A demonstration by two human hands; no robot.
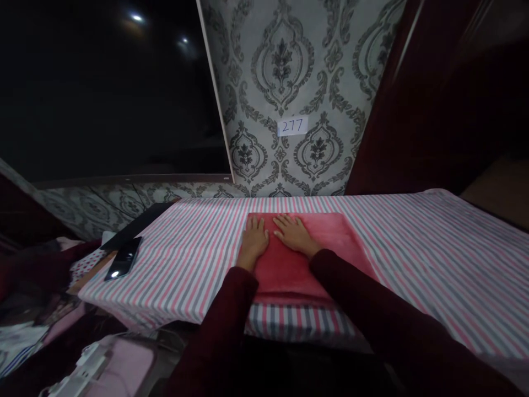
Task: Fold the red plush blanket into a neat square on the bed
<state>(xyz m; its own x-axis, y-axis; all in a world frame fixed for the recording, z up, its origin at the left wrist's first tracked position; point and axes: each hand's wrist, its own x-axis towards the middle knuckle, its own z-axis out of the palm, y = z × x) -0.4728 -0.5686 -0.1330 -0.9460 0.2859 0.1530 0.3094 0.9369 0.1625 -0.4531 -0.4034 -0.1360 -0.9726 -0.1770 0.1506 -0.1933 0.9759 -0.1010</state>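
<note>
A folded red fleece cloth [314,275] lies in front of me, on the middle part of the bed. Its long side seems to go across my body from left to right, but from this angle I cannot be sure. My left hand [255,240] and my right hand [294,234] rest flat on its far part, with palms down, and neither hand grips the cloth. They are just beside each other, with a small gap. My left hand is at the cloth's left edge, so my right hand is nearer to its middle. My dark maroon sleeves [223,314] come from the near side. Under the cloth is a pink, grey and white striped sheet [417,264]. To the left on this sheet lies a black smartphone [123,258], and beyond the bed is grey damask wallpaper [281,66] with a small white paper label [292,125] showing 277.
</note>
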